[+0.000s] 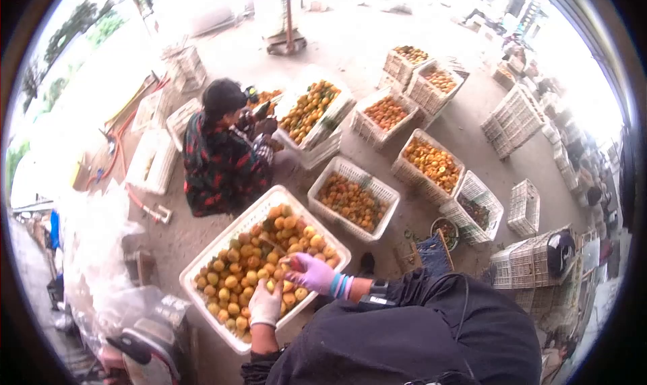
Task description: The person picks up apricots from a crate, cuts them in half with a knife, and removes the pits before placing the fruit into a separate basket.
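Observation:
A large white crate (202,315) full of orange-yellow fruit (232,282) stands right in front of me. My left hand (265,305), in a white glove, is over the fruit at the crate's near side, its fingers closed around a yellowish fruit (271,285). My right hand (311,272), in a purple glove with coloured bands at the wrist, reaches in from the right. Its fingers are closed on a reddish fruit (294,263), partly hidden by the glove. The two hands are close together but apart.
A person (226,152) in a dark, red-patterned top sits beyond my crate, beside another fruit crate (309,112). More fruit crates (354,199) stand ahead and right. Plastic sheeting (98,263) lies left, and a small basket (445,231) stands on the floor at right.

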`<move>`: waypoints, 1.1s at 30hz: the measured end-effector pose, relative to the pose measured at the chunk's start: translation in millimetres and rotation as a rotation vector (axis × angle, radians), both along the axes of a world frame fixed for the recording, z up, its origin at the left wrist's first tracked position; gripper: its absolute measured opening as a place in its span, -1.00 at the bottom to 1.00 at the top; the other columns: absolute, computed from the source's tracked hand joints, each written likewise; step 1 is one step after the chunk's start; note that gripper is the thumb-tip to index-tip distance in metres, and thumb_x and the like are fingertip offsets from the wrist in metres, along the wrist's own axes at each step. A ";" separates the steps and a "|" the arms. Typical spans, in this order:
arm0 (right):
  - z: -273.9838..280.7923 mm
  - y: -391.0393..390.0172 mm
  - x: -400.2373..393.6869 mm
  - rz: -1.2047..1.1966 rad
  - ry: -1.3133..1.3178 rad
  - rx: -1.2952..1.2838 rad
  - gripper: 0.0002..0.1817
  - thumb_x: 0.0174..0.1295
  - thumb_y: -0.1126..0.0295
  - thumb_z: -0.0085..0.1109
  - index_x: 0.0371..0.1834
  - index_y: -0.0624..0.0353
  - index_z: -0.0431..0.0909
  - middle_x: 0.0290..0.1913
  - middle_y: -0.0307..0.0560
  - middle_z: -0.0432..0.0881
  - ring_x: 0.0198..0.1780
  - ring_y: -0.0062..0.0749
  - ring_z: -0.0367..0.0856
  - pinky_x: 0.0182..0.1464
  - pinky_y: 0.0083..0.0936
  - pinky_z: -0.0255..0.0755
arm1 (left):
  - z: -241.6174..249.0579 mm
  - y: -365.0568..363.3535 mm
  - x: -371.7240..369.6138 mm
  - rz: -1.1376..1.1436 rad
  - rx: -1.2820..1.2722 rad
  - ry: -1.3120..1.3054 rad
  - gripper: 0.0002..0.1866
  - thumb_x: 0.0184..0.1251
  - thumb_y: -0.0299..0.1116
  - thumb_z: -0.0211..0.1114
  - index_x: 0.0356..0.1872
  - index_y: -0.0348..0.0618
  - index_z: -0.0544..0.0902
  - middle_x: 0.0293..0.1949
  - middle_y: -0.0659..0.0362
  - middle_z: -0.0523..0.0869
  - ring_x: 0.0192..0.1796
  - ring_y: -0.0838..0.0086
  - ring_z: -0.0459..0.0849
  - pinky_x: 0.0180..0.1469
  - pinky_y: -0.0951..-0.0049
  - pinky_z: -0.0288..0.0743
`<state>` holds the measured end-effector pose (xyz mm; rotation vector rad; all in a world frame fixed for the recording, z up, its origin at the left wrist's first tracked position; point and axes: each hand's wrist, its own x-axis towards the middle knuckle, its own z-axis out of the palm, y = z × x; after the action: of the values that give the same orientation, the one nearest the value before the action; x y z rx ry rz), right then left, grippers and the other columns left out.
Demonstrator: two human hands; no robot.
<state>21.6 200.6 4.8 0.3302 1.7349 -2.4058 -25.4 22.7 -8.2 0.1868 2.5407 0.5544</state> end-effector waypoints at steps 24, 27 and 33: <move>10.5 65.2 17.1 -0.018 0.053 0.428 -0.41 0.22 0.09 0.35 0.22 0.18 0.46 0.01 -0.06 0.54 0.03 -0.41 0.53 0.13 -0.50 0.41 | -75.6 -44.1 -49.2 0.119 0.373 0.320 -0.60 0.38 -0.01 0.17 0.04 -0.06 0.60 -0.03 0.05 0.64 0.00 0.32 0.62 0.03 0.35 0.52; 17.5 79.8 18.4 -0.008 0.048 0.389 -0.41 0.23 0.13 0.34 0.24 0.17 0.43 0.05 -0.04 0.53 0.07 -0.37 0.53 0.17 -0.48 0.40 | 57.7 47.9 -12.8 0.416 0.780 -0.294 -0.49 0.40 0.09 0.11 0.07 -0.15 0.56 -0.01 0.09 0.63 0.02 0.32 0.61 0.04 0.34 0.53; 30.0 118.7 30.8 -0.026 0.037 0.327 -0.41 0.22 0.16 0.35 0.25 0.18 0.43 0.06 -0.05 0.54 0.05 -0.40 0.54 0.16 -0.48 0.43 | -37.9 131.9 3.5 0.646 1.504 -1.106 -0.28 0.40 0.20 0.07 0.36 -0.15 0.29 0.17 0.01 0.56 0.10 0.17 0.61 0.21 0.19 0.48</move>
<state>52.5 319.3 34.8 0.3512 2.1541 -2.1516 -21.9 154.6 -46.2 -0.3572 0.6877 1.9834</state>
